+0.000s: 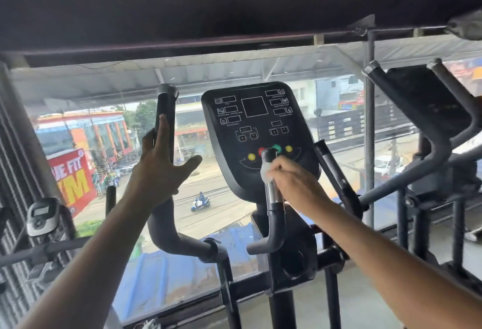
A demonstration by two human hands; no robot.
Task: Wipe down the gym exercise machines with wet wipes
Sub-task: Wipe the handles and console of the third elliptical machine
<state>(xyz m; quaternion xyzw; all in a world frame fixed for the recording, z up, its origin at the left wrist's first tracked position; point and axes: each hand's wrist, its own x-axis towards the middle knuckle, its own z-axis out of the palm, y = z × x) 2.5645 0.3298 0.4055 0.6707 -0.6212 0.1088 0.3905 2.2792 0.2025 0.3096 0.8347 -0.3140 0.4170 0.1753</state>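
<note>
An elliptical machine fills the middle of the head view, its black console [257,130] facing me with yellow, red and green buttons. My right hand [293,180] grips a white wet wipe [265,172] wrapped round the short inner handle [271,193], just below its top end. My left hand [160,167] lies with straight, spread fingers against the tall left handlebar [165,112]; the thumb points right. Most of the wipe is hidden under my right fingers.
A second machine [427,109] with angled handlebars stands close on the right. A small grey console [43,215] of another machine sits low at the left. A glass wall [203,187] behind the machines looks onto a street. The dark ceiling hangs low overhead.
</note>
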